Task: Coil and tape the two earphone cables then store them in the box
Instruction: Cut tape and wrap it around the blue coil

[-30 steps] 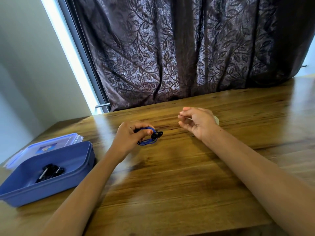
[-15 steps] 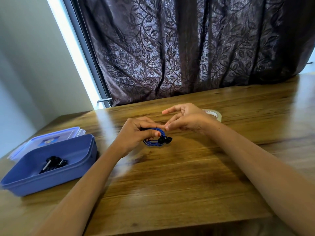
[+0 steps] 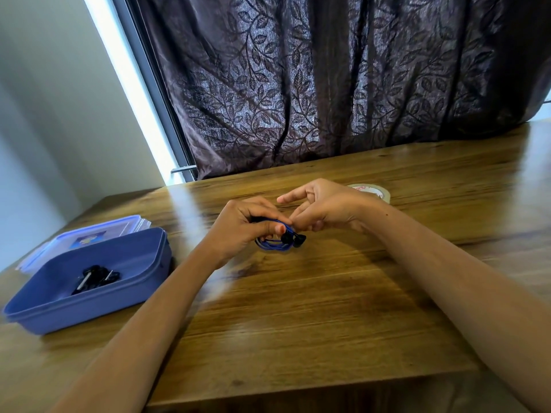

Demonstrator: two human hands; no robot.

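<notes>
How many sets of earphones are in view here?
2. A blue coiled set is gripped in the left hand; a black set lies inside the blue box. None appears hidden.

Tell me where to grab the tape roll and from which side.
Pinch its outer rim from above, on the far right side: the tape roll lies flat on the table, hole upward, and the right hand hides its near left edge.
</notes>
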